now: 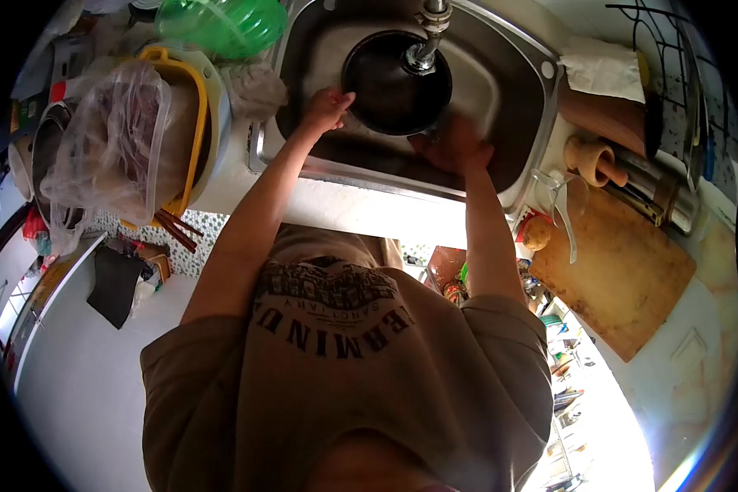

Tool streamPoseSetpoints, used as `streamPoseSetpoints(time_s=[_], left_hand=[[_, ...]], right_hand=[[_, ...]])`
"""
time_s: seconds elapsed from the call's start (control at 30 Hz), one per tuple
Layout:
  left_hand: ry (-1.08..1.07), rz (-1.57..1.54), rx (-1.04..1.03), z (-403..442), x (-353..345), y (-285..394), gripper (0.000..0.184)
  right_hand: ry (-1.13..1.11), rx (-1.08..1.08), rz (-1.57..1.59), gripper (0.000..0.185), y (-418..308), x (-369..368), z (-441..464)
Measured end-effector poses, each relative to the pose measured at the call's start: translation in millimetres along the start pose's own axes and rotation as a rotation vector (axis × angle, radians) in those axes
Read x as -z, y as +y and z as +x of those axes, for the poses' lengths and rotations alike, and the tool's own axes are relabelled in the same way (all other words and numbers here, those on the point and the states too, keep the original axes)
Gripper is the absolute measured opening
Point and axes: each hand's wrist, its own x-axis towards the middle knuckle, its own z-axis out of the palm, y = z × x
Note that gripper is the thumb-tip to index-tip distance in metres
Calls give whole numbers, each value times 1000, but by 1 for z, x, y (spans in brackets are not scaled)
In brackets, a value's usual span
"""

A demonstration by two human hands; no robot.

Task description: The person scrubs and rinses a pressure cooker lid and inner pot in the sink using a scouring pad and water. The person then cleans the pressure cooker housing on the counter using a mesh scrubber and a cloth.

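Observation:
A round black pan (394,90) sits in the stainless steel sink (488,61), under the faucet (425,53). My left hand (326,111) is at the pan's left edge, its fingers curled and the thumb at the rim. It appears to grip that rim. Close to the pan's lower right edge is my right hand (455,146), smeared by motion. Its fingers cannot be made out, nor whether it holds anything.
Left of the sink stand a green plastic bowl (221,25) and a yellow basket (197,139) with a clear plastic container (131,139). To the right lie a wooden cutting board (623,271), a wooden mortar (589,160) and a white cloth (603,70).

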Motion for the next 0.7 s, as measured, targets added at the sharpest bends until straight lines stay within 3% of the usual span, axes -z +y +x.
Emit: streamPoseSetpoints(time_s=[0.07, 0.1, 0.13, 0.17, 0.2, 0.27, 0.33, 0.4, 0.47, 0.53, 0.57, 0.63, 0.7], left_hand=[[66, -86, -121, 14, 11, -5, 27], [131, -172, -223, 16, 13, -6, 21], [132, -179, -219, 21, 13, -4, 21], [209, -301, -309, 24, 15, 11, 22], [287, -424, -402, 24, 17, 29, 27], [267, -512, -423, 20, 19, 62, 32], [239, -674, -391, 2, 14, 103, 39], [188, -781, -419, 2, 11, 114, 39], [165, -805, -411, -4, 10, 123, 40], [150, -824, -401, -7, 11, 126, 41], [163, -865, -384, -7, 12, 127, 41], [170, -960, -362, -3, 13, 129, 42], [155, -938, -384, 0, 14, 128, 42]], right_hand=[[-56, -27, 191, 43, 16, 5, 24], [4, -49, 433, 43, 17, 21, 23], [92, -106, 771, 44, 18, 35, 18], [330, -284, 1286, 47, 1, 70, 2], [332, -281, 1283, 47, -12, 100, -13], [23, -159, 2115, 51, -37, 139, -34], [27, -434, 1888, 55, -62, 107, -30], [-80, -160, 1602, 49, -107, 112, -26], [-102, -115, 1561, 51, -124, 87, 5], [454, 160, 697, 51, -134, 56, 31], [455, 154, 709, 51, -140, 27, 35], [359, 410, 258, 52, -150, -35, 52], [290, 487, 149, 51, -152, -72, 63]])
